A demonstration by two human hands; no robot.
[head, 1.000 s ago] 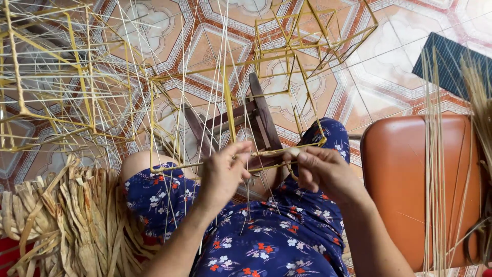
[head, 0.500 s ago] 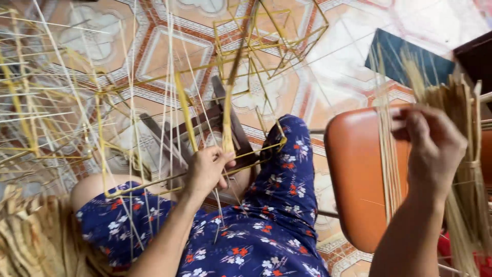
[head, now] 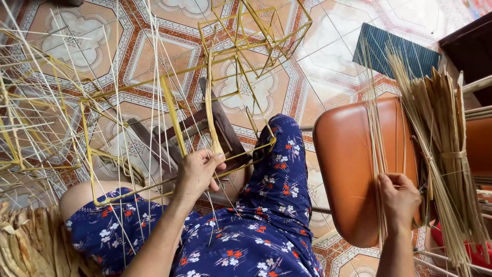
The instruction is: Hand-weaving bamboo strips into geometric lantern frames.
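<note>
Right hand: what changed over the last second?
The right hand let go of the bamboo frame, swung right and dropped to the thin strips lying over the orange chair. The left hand kept its grip on the frame.

The left hand [head: 197, 172] sits just left of the frame's centre, its forearm rising from the bottom edge at a slant toward the upper right. Its fingers [head: 212, 156] are curled shut in a pinch, thumb toward the right. The right hand [head: 400, 197] is at the lower right, forearm coming straight up from the bottom edge, back of hand facing the camera, fingers bent closed in a grasp.
</note>
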